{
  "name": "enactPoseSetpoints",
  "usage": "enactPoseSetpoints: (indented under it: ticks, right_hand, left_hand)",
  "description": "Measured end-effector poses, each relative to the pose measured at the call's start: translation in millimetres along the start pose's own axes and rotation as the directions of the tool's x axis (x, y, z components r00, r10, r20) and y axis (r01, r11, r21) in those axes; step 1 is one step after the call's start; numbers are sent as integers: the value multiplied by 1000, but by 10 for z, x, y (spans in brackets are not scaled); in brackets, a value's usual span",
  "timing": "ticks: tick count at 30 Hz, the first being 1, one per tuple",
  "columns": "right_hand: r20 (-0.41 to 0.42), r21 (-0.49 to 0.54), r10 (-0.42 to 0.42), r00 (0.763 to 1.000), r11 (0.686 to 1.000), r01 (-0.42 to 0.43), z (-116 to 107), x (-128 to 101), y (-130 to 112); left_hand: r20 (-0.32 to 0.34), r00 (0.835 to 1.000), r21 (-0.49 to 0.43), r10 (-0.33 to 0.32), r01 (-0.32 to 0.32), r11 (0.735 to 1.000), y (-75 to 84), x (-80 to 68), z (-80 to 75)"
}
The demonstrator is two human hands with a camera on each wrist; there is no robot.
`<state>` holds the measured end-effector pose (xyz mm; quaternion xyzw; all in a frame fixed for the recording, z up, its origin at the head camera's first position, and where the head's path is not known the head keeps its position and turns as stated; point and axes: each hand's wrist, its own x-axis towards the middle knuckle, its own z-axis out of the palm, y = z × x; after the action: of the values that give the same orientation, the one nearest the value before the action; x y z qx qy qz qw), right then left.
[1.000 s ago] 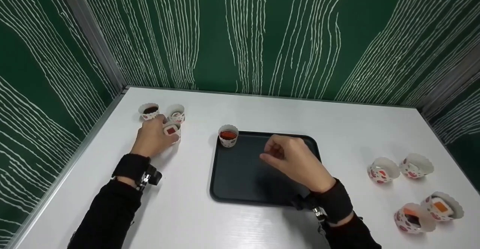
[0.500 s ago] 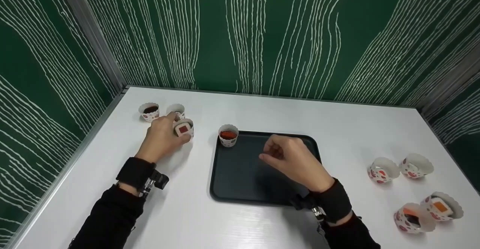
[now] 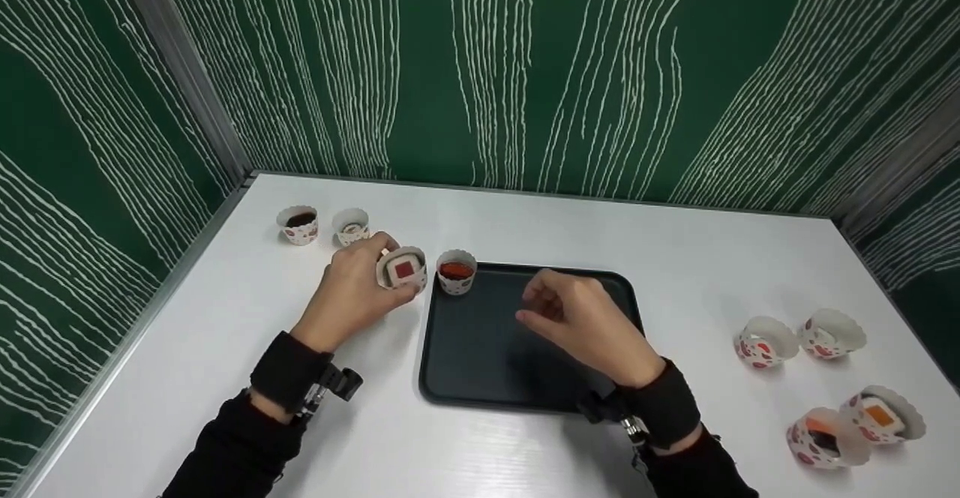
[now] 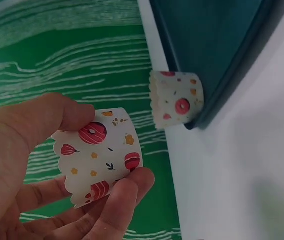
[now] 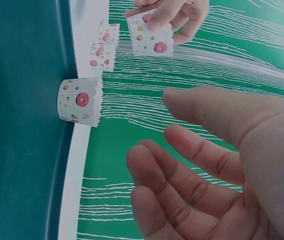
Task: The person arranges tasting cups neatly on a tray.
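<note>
My left hand (image 3: 351, 288) holds a paper baking cup (image 3: 405, 277) between thumb and fingers, just left of the tray. Inside the cup sits a white piece with a red square on top. In the left wrist view the held cup (image 4: 99, 155) shows printed donuts and flowers. Another paper cup (image 3: 457, 273) with a red filling stands on the back left corner of the dark tray (image 3: 480, 355). Over the tray's right part hovers my right hand (image 3: 592, 325), fingers loosely bent. Nothing lies between its fingers in the right wrist view.
At the back left stand two more cups, one with a dark filling (image 3: 298, 226) and one with a pale piece (image 3: 351, 226). Several cups, including one with an orange-topped piece (image 3: 885, 415), stand on the right of the white table (image 3: 360, 438). Green walls enclose the back and sides.
My left hand has carried the cup with the red-square piece rightward from the back left group to beside the tray. The right hand has stayed nearly still.
</note>
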<state>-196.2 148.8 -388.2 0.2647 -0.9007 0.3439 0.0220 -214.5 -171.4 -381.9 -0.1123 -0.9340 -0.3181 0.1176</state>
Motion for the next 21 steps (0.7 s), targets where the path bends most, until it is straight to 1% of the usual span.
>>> enactPoseSetpoints:
  ticks: [6, 11, 16, 21]
  right_hand:
    - [-4, -4, -3, 1000, 1000, 3, -3, 7, -17]
    - [-15, -3, -2, 1000, 1000, 2, -24, -1, -33]
    - [-13, -4, -9, 1000, 1000, 9, -16, -1, -51]
    - [-14, -7, -21, 1000, 1000, 21, -7, 1, -70]
  left_hand:
    - [24, 999, -38, 25, -24, 999, 206, -87, 44]
    - [27, 997, -69, 71, -69, 995, 352, -141, 92]
    - [32, 995, -89, 99, -96, 991, 459, -175, 169]
    - [43, 992, -135, 122, -115, 984, 528, -200, 256]
